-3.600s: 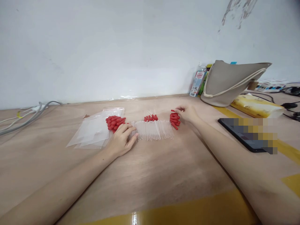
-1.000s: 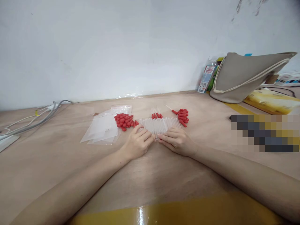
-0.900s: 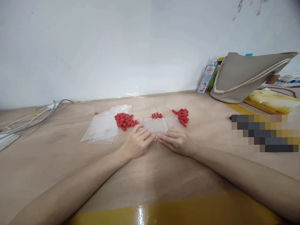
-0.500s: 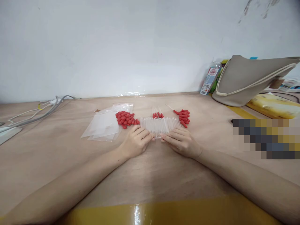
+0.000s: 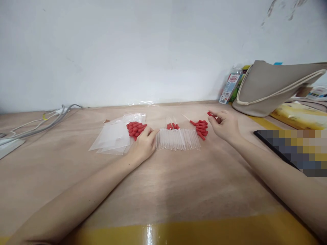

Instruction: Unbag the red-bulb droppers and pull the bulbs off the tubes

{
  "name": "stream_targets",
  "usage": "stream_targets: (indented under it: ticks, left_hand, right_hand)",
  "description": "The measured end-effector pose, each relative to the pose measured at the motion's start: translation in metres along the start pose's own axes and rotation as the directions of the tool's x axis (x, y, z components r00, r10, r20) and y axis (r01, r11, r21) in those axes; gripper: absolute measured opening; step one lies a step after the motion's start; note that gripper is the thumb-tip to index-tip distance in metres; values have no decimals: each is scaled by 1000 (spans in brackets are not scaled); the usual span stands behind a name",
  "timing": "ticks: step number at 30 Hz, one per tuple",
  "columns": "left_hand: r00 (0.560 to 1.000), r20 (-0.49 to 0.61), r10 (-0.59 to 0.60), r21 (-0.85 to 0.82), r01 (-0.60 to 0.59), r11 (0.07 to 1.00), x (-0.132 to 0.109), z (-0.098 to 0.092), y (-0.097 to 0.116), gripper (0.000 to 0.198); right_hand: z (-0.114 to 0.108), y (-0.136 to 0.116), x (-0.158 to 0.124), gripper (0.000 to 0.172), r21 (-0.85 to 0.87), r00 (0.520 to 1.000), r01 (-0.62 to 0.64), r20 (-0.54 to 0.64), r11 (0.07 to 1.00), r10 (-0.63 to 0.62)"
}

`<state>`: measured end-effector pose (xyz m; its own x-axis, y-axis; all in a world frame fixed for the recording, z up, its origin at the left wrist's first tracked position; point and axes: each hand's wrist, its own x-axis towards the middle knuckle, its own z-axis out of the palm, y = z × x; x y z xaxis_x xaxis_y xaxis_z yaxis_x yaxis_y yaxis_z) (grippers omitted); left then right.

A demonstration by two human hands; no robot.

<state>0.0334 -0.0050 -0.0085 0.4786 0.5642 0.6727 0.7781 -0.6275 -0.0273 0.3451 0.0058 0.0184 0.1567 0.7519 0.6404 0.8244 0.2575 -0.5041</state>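
Several clear, thin glass dropper tubes [image 5: 176, 140] lie side by side in a row. My left hand [image 5: 144, 144] rests at the row's left end with its fingers curled; what they hold, if anything, is hidden. Held up at the right, my right hand [image 5: 223, 124] pinches a red rubber bulb [image 5: 209, 113] between thumb and fingers. Below it sits a small pile of red rubber bulbs [image 5: 202, 127], with a thin pale tip sticking out from one. A larger pile of red bulbs [image 5: 135, 128] lies beyond my left hand. Behind the row are several red-capped droppers [image 5: 173, 126], tips pointing away.
Clear plastic zip bags [image 5: 111, 134] are spread left of the bulbs. Grey and white cables [image 5: 51, 122] run along the far left. A grey bag [image 5: 270, 86], a bottle [image 5: 230, 85] and a yellow pack [image 5: 298, 115] stand at the right. A dark-edged, pixelated object [image 5: 278, 149] lies nearer.
My right hand has left the row's front edge, moved right and away from me, and now holds a red bulb. My left hand has shifted slightly left and up to the row's end.
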Motion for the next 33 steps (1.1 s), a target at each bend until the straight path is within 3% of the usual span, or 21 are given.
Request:
stream_targets:
  ticks: [5,10,15,21,25,30,33]
  left_hand:
    - [999,-34,-4,-152,-1,988,3,-3,7,20]
    - [1000,7,-3,-205,4,979,1,-8,12,17]
    - [996,67,55,-197,-41,980,0,-13,13,20]
    - [994,102,36,-166,-19,986,-1,-14,13,20]
    - [994,102,34,-165,-17,986,-2,-12,12,19]
    - [994,105,35,-186,-15,982,-2,-11,12,19]
    - [992,123,32,-199,-7,980,-2,-12,12,19]
  right_hand:
    - [4,9,27,26,56,983,-161,96,985,155]
    - [11,8,29,18,53,945,-262,215,964,245]
    - [18,9,22,19,-54,945,-188,264,981,196]
    - [24,17,21,23,-126,929,-181,302,975,212]
    - [25,14,22,25,-142,946,-154,265,978,187]
    - [30,6,33,22,-124,928,-94,349,988,132]
    - [33,0,44,21,-148,936,-93,324,985,137]
